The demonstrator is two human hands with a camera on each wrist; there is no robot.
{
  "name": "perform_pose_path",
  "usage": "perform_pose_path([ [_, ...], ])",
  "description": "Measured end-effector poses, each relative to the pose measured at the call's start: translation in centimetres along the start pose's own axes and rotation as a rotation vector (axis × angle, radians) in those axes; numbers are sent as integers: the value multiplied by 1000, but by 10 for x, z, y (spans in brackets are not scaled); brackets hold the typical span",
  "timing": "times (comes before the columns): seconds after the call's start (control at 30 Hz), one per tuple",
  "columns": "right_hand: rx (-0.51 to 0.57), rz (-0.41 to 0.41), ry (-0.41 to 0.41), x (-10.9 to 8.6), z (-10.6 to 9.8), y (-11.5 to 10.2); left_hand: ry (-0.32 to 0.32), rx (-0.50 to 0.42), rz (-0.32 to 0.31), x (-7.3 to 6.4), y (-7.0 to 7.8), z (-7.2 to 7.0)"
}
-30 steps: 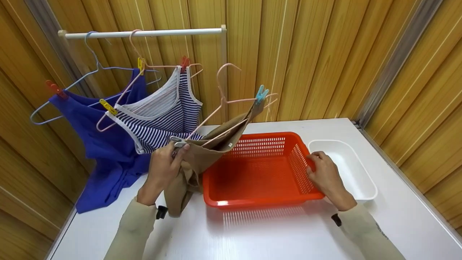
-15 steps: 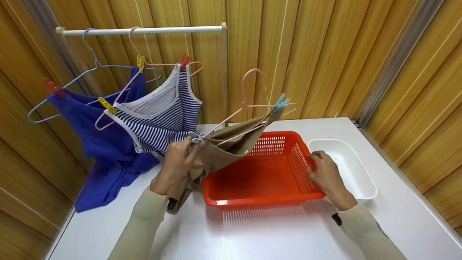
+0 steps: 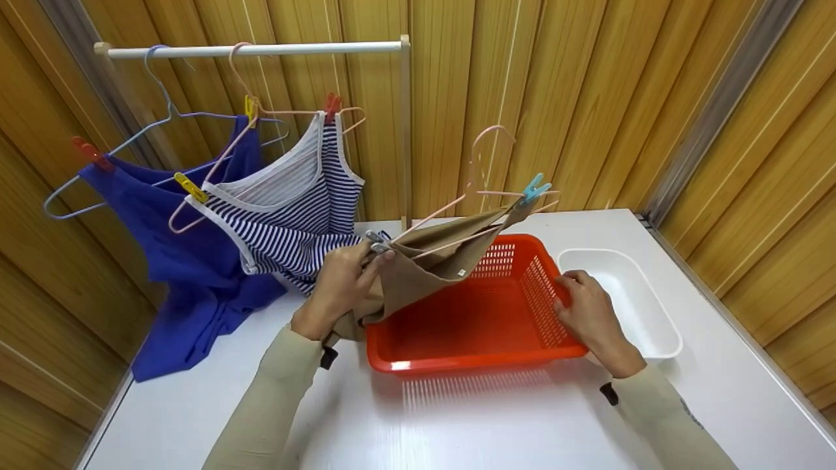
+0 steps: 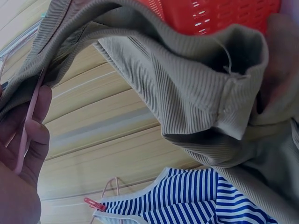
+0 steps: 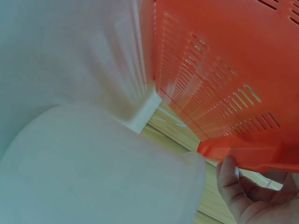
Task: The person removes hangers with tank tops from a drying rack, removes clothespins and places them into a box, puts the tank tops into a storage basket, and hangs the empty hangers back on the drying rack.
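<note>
My left hand (image 3: 346, 277) grips one end of a pink clothes hanger (image 3: 431, 217), as the left wrist view also shows, with the fingers curled round the wire. From this hanger hangs a brown ribbed garment (image 3: 418, 287), trousers by its look. A light blue clothespin (image 3: 537, 189) pins its far corner; a grey clothespin (image 3: 377, 243) sits beside my left fingertips. The garment hangs partly over the left side of a red plastic basket (image 3: 480, 361), and its lower part is hidden behind my arm. My right hand (image 3: 591, 316) holds the basket's right rim.
A white rod (image 3: 313, 49) on a stand carries a blue garment (image 3: 196, 261) and a striped tank top (image 3: 281, 222) on hangers, fastened with red and yellow clothespins. Right of the basket lies a white tub (image 3: 627, 294). Wood-patterned panels (image 3: 588, 111) enclose the white table (image 3: 470, 431).
My left hand has moved right, carrying the hanger and brown garment further over the basket; the hanger's hook has shifted right too. My right hand stays on the rim.
</note>
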State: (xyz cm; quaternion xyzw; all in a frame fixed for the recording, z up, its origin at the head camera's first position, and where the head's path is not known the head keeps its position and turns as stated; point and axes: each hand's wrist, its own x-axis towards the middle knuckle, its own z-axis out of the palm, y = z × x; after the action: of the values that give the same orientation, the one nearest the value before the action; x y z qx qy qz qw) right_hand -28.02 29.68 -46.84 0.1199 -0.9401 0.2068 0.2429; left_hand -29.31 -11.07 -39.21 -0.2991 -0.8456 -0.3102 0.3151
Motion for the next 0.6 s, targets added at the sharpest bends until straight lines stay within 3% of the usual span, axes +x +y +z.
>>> perform_pose_path([
  [0.27, -3, 5, 8, 0, 1, 0, -35, -32, 24, 6, 6, 12],
  [0.6, -6, 8, 1, 0, 1, -1, -78, -35, 31, -4, 1, 26],
])
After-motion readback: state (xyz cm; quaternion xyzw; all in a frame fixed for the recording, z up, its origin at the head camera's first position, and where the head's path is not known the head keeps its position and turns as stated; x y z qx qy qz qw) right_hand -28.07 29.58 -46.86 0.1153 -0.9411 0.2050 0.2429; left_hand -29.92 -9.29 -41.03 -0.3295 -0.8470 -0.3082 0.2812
